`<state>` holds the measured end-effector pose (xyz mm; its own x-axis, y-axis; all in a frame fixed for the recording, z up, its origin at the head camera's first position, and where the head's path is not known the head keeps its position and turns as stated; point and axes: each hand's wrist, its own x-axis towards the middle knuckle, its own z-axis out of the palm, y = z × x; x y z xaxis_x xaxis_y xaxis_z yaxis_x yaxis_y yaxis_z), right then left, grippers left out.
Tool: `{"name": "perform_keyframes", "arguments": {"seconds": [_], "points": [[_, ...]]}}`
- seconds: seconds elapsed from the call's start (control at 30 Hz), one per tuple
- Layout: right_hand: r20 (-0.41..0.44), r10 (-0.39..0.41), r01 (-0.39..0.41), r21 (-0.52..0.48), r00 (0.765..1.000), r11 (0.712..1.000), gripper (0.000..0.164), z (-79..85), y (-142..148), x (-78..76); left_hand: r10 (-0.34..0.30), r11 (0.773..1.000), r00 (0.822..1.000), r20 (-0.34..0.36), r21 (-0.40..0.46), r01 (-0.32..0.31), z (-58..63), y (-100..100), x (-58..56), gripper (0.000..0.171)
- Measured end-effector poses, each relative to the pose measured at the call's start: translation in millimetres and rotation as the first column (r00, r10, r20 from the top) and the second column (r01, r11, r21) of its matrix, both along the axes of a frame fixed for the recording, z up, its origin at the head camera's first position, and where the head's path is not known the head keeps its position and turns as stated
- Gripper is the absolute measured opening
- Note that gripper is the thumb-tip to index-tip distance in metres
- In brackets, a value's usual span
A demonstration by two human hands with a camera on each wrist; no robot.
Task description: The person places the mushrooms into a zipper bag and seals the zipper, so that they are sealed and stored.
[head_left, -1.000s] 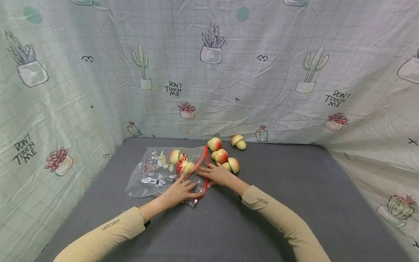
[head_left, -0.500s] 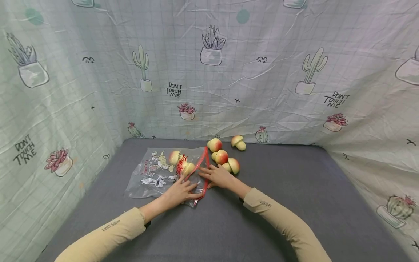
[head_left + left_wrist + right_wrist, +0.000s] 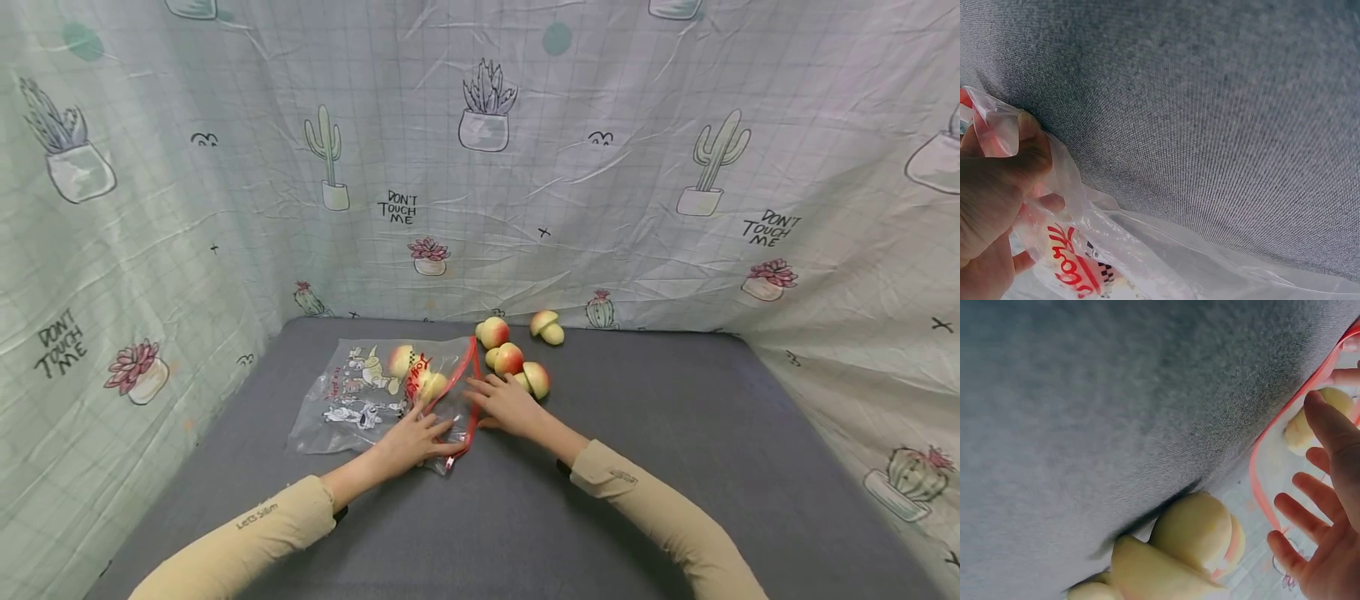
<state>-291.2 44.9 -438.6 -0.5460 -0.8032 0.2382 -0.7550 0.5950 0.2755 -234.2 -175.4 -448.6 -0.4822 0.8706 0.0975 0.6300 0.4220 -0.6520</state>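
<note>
Two tan sleeves (image 3: 247,533) reach in from the near side over a grey bench (image 3: 645,433), where the left hand (image 3: 408,442) pinches the near side of a clear bag (image 3: 322,417), thumb curled over the plastic by the red rim (image 3: 477,367). At right, the right hand (image 3: 510,406) hovers at the gaping mouth, fingers spread and gripping nothing; whether a fingertip brushes the rim cannot be told. The bag lies flat left of center, two mushrooms (image 3: 429,385) inside. Should the left pinch slip, the limp film could sag across the mouth; tipped rightward, the bag might let its pair, lying close to the rim, roll out. Just past the right hand sits a loose mushroom (image 3: 538,379), near enough for the knuckles to knock, and in the way of a second (image 3: 508,358) behind it. A third (image 3: 494,332) rests farther back, beside the bag's far corner. A fourth (image 3: 547,327) lies apart to its right, before a cactus-print cloth (image 3: 600,208) that walls off the far side.
</note>
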Motion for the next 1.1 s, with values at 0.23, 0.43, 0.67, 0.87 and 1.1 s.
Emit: {"name": "perform_keyframes", "arguments": {"seconds": [0.23, 0.43, 0.67, 0.87, 1.1], "points": [[-0.023, -0.015, 0.012, -0.107, 1.0, 0.994, 0.052, 0.6, 13.6, 3.9, 0.0, 1.0, 1.0, 0.018, 0.016, -0.001, 0.7, 0.8, -1.7, 0.062], [-0.046, -0.017, 0.009, -0.181, 0.999, 0.983, 0.053, 4.1, 25.9, 10.9, 0.004, 0.999, 1.0, 0.03, 0.037, -0.005, 1.7, 1.0, -1.0, 0.058], [-0.08, -0.046, 0.025, -0.241, 0.996, 0.97, 0.053, 6.2, 36.4, 13.9, 0.013, 0.999, 0.999, 0.044, 0.035, -0.014, -0.3, 0.0, -0.6, 0.061], [-0.114, -0.115, 0.078, -0.285, 0.987, 0.955, 0.049, 3.4, 44.4, 11.0, 0.011, 0.999, 0.999, 0.051, 0.041, -0.013, -1.1, 0.1, -1.5, 0.062], [-0.08, -0.2, 0.169, -0.289, 0.977, 0.942, 0.054, -0.5, 53.6, 10.9, 0.002, 0.999, 0.998, 0.062, 0.049, -0.005, -1.1, 0.5, -0.2, 0.059]]}}
